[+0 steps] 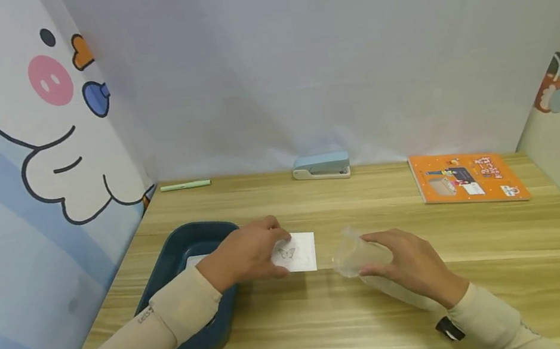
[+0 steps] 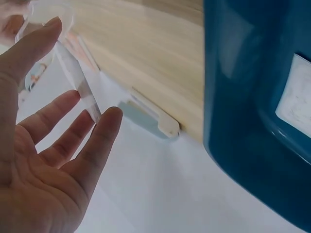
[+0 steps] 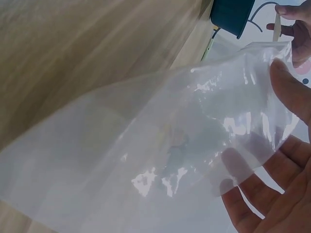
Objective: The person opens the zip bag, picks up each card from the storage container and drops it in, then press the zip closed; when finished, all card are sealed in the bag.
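Note:
In the head view my left hand (image 1: 248, 253) pinches a small white square packet (image 1: 298, 254) with a butterfly print, thumb on one edge and fingertips on the other. The left wrist view shows this packet (image 2: 77, 75) nearly edge-on. My right hand (image 1: 411, 257) holds a clear plastic bag (image 1: 353, 255) near its mouth, which is spread wide and faces the packet. Across the right wrist view the long bag (image 3: 146, 150) hangs down, with fingers showing through it. Packet and bag mouth are a short gap apart, above the table.
Below my left forearm stands a dark teal bin (image 1: 200, 227) with a white packet (image 2: 297, 99) inside. Along the back wall lie a light green pen (image 1: 186, 185) and a blue-and-white stapler (image 1: 321, 167). An orange book (image 1: 468, 179) lies at the right back of the wooden table (image 1: 305, 339).

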A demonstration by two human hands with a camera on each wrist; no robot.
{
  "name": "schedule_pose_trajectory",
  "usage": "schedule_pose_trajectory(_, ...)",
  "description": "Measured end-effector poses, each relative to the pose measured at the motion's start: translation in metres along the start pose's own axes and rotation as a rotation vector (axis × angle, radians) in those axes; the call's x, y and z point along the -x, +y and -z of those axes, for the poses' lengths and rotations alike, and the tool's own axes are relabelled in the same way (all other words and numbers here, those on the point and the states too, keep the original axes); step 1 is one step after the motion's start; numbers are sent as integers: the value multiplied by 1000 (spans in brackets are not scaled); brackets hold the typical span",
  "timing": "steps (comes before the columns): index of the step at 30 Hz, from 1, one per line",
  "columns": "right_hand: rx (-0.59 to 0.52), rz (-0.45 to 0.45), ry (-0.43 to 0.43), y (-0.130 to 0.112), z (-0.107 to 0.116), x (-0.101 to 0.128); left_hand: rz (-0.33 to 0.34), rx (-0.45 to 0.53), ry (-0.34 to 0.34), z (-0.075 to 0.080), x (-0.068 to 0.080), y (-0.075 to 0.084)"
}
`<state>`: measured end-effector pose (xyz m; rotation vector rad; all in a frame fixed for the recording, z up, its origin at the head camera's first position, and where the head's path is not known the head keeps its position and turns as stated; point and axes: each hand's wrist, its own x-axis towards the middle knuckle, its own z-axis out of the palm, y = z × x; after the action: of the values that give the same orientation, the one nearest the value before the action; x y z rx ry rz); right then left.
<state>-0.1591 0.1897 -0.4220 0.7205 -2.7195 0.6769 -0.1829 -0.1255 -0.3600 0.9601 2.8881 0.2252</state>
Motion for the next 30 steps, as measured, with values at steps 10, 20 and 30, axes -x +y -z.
schedule_pose_trajectory(10,-5,18,20,-2,-1,-1,-87,-9,19,-6,-15,13)
schedule_pose_trajectory(20,-37,32,21,-4,-4,-1,-71,-35,-16,-8,-23,25)
schedule_pose_trajectory(30,-54,11,-12,-9,-6,-4,-120,-55,-20,-14,-28,31)
